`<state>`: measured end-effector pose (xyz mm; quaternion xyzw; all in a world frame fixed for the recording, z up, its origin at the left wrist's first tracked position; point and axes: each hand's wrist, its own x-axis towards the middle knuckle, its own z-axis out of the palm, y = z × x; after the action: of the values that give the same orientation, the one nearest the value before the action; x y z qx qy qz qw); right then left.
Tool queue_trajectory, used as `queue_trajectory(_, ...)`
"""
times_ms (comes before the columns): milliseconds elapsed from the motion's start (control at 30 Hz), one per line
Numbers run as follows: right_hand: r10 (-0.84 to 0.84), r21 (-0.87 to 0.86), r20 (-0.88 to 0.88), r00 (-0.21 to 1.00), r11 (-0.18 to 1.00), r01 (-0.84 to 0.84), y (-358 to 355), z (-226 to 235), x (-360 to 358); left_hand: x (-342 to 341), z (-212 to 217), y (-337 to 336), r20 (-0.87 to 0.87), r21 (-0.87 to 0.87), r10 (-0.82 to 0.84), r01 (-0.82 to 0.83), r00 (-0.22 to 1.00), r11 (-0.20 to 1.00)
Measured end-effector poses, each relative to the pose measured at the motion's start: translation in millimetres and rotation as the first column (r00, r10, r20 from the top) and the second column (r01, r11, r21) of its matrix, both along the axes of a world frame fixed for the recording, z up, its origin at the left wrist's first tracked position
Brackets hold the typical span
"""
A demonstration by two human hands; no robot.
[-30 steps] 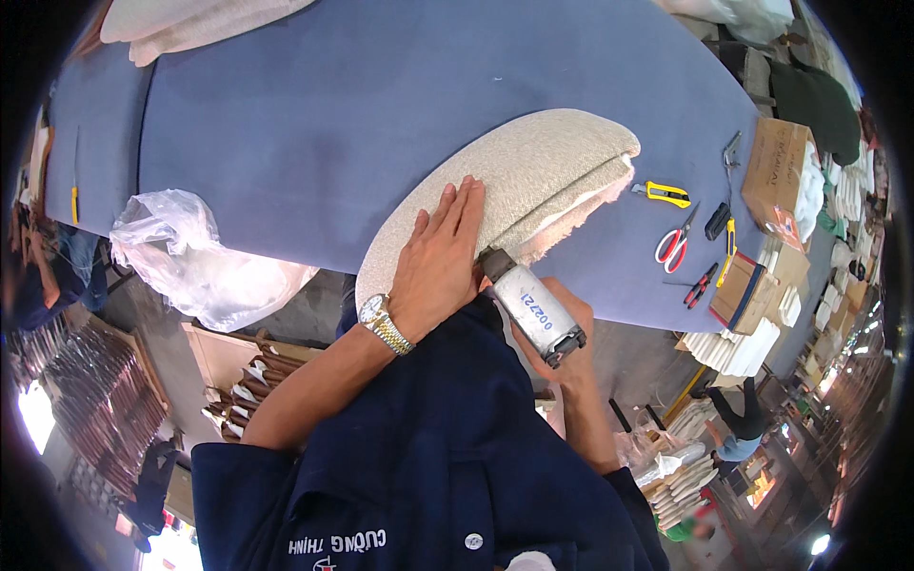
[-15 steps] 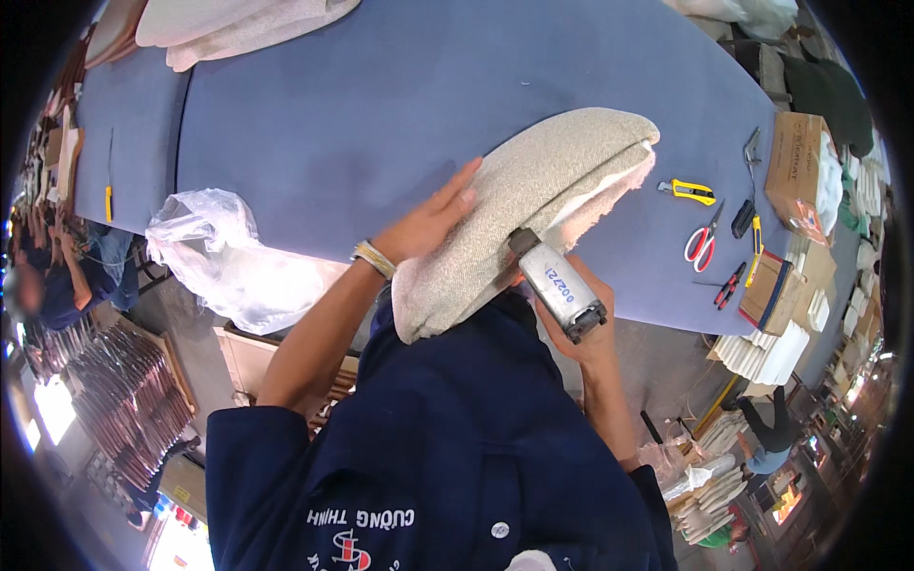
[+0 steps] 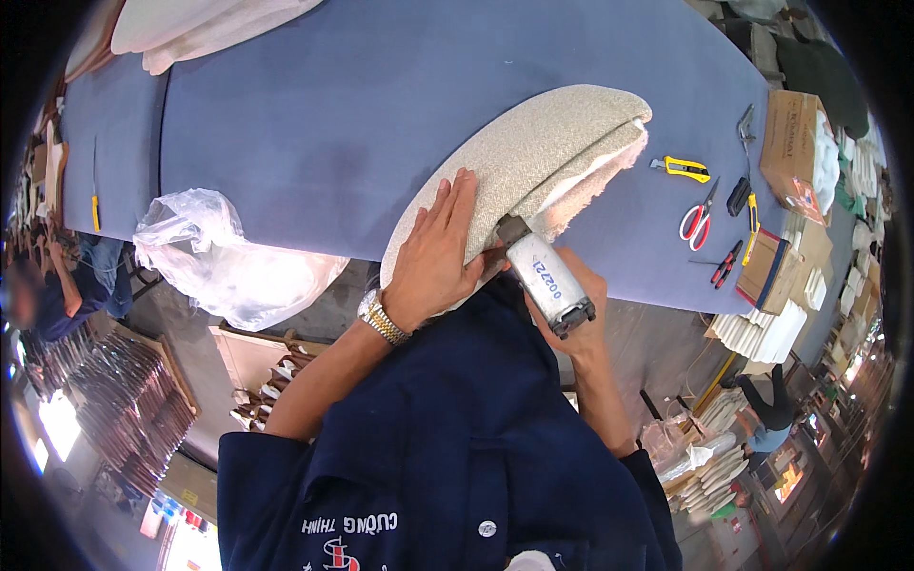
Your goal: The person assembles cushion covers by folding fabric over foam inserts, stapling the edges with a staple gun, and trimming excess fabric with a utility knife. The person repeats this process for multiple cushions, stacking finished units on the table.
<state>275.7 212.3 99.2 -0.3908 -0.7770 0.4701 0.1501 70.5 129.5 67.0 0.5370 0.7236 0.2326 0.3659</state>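
Flat and open, my left hand [image 3: 433, 259] presses the beige cushion [image 3: 533, 162] on the blue worktable [image 3: 314, 124]; my right hand [image 3: 576, 305] grips a staple gun [image 3: 545, 276] amid workshop clutter.

A cushion [image 3: 533, 152] lies on the table [image 3: 314, 124]'s near edge. Right of it sit a utility knife [image 3: 683, 169], scissors [image 3: 698, 218] and a cardboard box [image 3: 788, 138]. A plastic bag [image 3: 224, 257] hangs left.
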Motion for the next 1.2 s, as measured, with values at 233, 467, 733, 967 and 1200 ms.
queue_trajectory(233,0.036,-0.111,-0.01,0.999,0.993,-0.036,1.2,8.9,2.3,1.1,10.1,1.4,-0.017,-0.095,-0.002,0.001,1.0,0.995)
queue_trajectory(467,0.061,-0.169,0.092,0.994,0.985,-0.045,8.3,8.8,-3.7,2.7,5.1,4.2,-0.033,-0.043,0.023,-0.024,0.999,0.999)
queue_trajectory(733,0.042,-0.107,-0.049,0.998,0.993,-0.047,-5.5,8.3,1.3,1.9,5.9,2.3,-0.033,-0.033,0.016,-0.017,0.999,0.999)
queue_trajectory(967,0.046,-0.288,0.09,0.995,0.958,-0.018,-4.7,23.3,-6.6,4.7,5.4,-0.4,-0.002,-0.045,0.048,-0.048,0.999,0.998)
queue_trajectory(1200,0.03,-0.174,0.019,0.999,0.984,-0.026,-9.7,7.9,-6.5,4.6,3.4,0.8,-0.034,-0.023,0.039,-0.04,0.999,0.999)
